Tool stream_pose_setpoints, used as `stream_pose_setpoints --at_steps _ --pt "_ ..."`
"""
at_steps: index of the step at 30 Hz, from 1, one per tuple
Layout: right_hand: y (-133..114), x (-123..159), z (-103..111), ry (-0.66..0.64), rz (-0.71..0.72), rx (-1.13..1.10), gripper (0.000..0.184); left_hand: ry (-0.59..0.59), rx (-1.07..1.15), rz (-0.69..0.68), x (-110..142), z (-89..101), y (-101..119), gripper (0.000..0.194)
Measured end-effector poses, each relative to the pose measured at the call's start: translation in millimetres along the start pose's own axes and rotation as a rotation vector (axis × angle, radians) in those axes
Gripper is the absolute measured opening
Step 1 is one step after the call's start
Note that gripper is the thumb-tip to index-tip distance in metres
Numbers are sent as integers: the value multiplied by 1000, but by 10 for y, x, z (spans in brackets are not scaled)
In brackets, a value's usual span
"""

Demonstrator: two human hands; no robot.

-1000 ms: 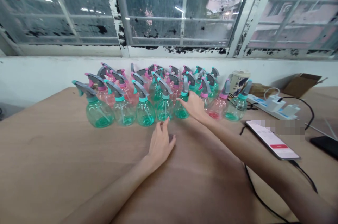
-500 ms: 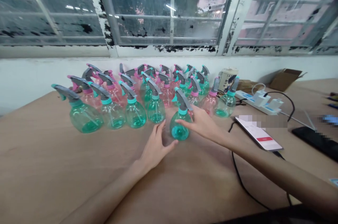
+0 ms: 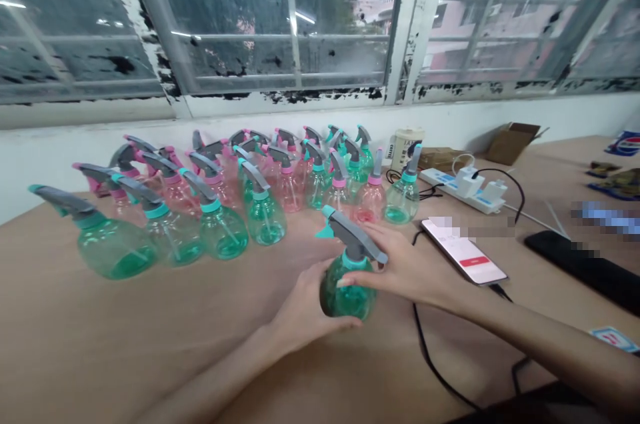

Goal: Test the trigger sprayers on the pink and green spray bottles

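Observation:
A green spray bottle [image 3: 345, 294] with a grey trigger head and teal collar stands on the wooden table [image 3: 100, 344], apart from the rest. My left hand [image 3: 307, 311] cups its lower left side. My right hand [image 3: 405, 267] wraps its right side just below the collar. Behind it stand several green and pink spray bottles [image 3: 220, 227] in rows toward the wall.
A phone [image 3: 465, 254] with a lit screen lies right of my right hand, its black cable [image 3: 430, 357] trailing toward me. A white power strip [image 3: 463, 187], a paper cup [image 3: 403, 144], a cardboard box [image 3: 513, 141] and a black device [image 3: 585, 271] sit further right.
My right hand took one green bottle out of the front row and drew it toward me. My left hand closed on its other side. The camera swung to the right.

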State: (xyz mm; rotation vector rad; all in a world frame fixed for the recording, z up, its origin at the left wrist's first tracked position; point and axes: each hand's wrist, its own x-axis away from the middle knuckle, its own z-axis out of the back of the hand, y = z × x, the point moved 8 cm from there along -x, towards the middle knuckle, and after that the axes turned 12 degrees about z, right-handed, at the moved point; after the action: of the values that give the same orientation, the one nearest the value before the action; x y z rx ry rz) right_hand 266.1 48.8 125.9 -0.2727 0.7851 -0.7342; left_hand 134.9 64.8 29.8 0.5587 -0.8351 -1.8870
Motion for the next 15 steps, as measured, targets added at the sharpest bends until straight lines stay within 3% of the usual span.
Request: stream_pose_setpoints --at_steps 7,12,15 --pt "45 -200 76 103 59 -180 46 -6 -15 -9 -124 -75 57 99" --pt "48 -343 -104 144 71 -364 29 -15 -24 -9 -86 -7 5 96" --pt "43 -387 -200 170 116 -424 22 8 -144 -25 -36 96 -103 100"
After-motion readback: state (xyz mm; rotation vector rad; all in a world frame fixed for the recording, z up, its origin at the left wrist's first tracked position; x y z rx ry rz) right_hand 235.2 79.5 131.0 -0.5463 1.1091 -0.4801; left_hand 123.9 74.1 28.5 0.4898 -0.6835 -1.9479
